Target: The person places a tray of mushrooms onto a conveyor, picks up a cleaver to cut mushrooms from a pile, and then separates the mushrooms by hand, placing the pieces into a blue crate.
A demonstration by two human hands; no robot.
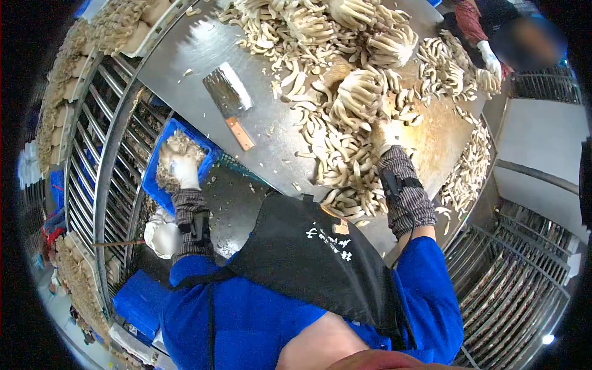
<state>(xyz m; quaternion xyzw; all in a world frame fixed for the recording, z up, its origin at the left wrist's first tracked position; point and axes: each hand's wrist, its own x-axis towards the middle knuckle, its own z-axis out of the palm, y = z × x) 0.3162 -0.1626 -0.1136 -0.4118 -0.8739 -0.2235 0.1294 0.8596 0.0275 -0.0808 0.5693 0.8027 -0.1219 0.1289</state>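
My left hand (184,171), in a white glove, reaches down into a blue crate (150,180) at the left, over pale mushroom pieces (180,143); its fingers are blurred against them. My right hand (386,134), also gloved, is on the metal table right beside a large mushroom cluster (357,98), and I cannot tell whether its fingers grip it. Loose mushroom stems (336,148) lie heaped just left of that hand. A cleaver (229,102) with a wooden handle lies flat on the table between my two hands, out of reach of both sets of fingers.
More mushroom clusters (302,24) are piled at the table's far side. Another person's gloved hand (489,58) works at the upper right near mushrooms. Metal racks (102,166) stand left, with a blue bin (140,302) below. Another stem heap (467,169) lines the right edge.
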